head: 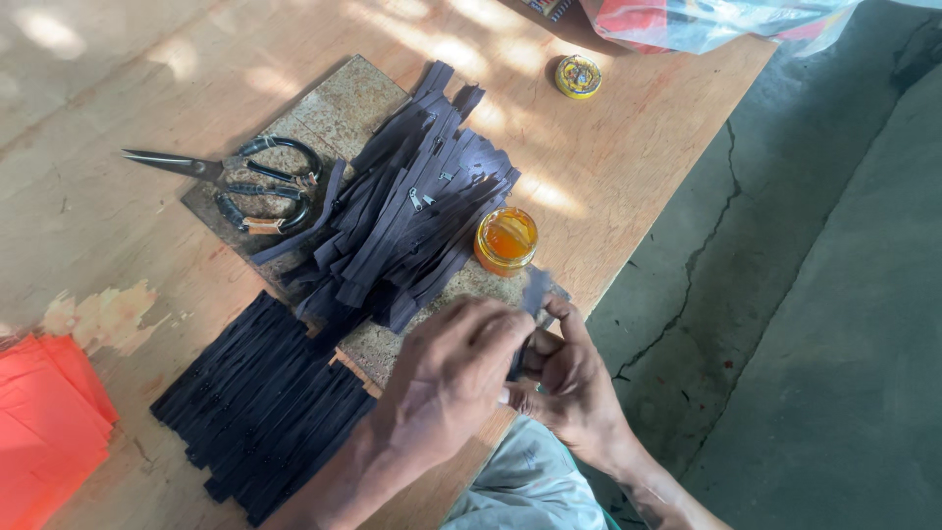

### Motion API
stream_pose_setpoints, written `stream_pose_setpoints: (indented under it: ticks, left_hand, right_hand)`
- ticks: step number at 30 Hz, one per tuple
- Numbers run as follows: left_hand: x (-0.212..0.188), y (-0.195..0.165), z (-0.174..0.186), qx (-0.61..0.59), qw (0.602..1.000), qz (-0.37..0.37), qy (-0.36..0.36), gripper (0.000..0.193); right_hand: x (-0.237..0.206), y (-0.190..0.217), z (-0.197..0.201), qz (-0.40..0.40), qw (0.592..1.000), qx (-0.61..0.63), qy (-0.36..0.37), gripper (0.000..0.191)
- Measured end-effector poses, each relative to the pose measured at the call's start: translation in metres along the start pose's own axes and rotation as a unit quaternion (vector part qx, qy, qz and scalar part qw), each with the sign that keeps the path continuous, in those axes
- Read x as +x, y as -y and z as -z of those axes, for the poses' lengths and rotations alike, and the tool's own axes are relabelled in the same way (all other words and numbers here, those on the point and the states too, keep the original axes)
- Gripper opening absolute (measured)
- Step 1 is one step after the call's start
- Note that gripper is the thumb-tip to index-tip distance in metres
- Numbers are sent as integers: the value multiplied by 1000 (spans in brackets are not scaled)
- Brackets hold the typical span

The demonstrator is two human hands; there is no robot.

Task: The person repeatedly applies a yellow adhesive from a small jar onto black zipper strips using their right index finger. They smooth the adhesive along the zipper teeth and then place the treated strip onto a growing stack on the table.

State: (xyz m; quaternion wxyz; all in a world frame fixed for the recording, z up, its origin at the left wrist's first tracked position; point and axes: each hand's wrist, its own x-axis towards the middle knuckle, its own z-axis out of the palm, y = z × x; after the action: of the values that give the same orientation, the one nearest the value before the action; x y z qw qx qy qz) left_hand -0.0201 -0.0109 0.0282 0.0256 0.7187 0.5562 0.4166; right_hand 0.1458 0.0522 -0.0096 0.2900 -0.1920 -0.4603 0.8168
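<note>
Both my hands meet at the near edge of the wooden table (128,79). My left hand (446,378) and my right hand (574,388) pinch one dark zipper strip (537,291) between them, its end sticking up past my fingers. Just beyond lies a loose heap of dark zipper strips (417,211) with small metal pulls, spread on a speckled board (339,113). A small open tin of orange paste (506,239) stands beside the heap, close to my hands. A neat flat stack of dark strips (260,402) sits to the left of my left forearm.
Large scissors (240,177) rest on the board's far left. A yellow tin lid (578,77) lies farther back. Orange-red sheets (49,422) are at the left edge, a plastic bag (706,20) at the top. The table's right edge drops to a cracked concrete floor (814,294).
</note>
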Motion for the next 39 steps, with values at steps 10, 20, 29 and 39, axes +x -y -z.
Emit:
stream_pose_setpoints:
  ticks: [10, 20, 29, 39]
  left_hand:
    - [-35, 3, 21, 0, 983, 146, 109, 11]
    - [-45, 16, -9, -143, 968, 165, 126, 5]
    - [-48, 22, -16, -118, 965, 180, 153, 7]
    - [-42, 22, -10, -136, 960, 183, 162, 7]
  right_hand:
    - [7, 36, 35, 3, 965, -205, -166, 66]
    - [26, 35, 40, 32, 914, -358, -186, 65]
    - [22, 40, 50, 48, 925, -330, -184, 59]
    - [19, 42, 49, 43, 924, -332, -183, 59]
